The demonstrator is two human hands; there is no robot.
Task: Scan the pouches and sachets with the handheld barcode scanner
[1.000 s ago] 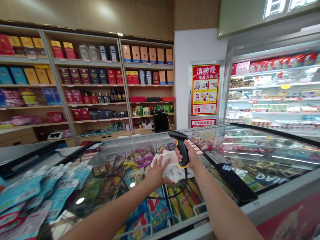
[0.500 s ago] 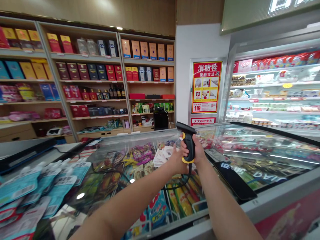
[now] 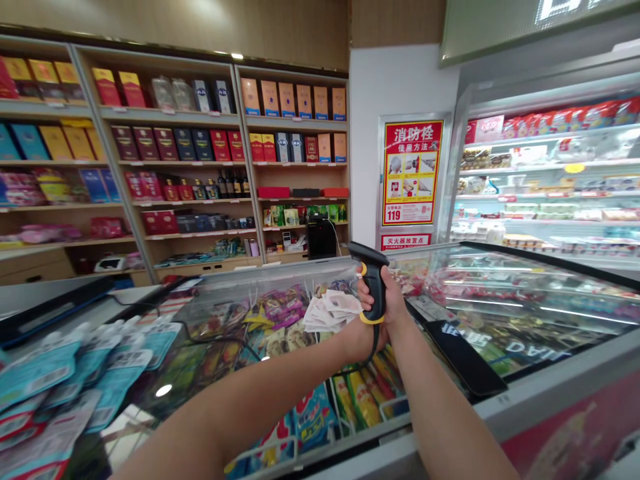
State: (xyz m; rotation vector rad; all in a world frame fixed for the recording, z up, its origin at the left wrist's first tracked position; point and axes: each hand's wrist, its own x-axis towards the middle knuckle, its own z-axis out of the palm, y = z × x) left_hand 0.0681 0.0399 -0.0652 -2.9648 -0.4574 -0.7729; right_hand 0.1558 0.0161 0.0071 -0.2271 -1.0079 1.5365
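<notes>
My right hand (image 3: 393, 297) is closed round the handle of a black and yellow barcode scanner (image 3: 374, 283), held upright over the glass-topped freezer (image 3: 280, 268). The scanner's cable (image 3: 374, 347) drops from the handle's base and curves left. Just below the handle is my left hand (image 3: 363, 339), partly behind the cable and my right wrist. Its fingers are hidden, so I cannot tell whether it grips anything. Several small white packets (image 3: 330, 311) lie fanned out on the glass, just left of the scanner.
Blue spouted pouches (image 3: 47, 367) are piled at the left. A black panel with white letters (image 3: 467, 357) lies on the freezer at right. Wrapped ice creams (image 3: 313, 417) show under the glass. Shelves of boxes (image 3: 183, 143) line the back wall; a lit open fridge (image 3: 550, 167) stands at right.
My left hand has shifted down and slightly right, from beside the scanner handle to below it; its fingers are now out of sight. The scanner has moved slightly left, and the white packets show more fully.
</notes>
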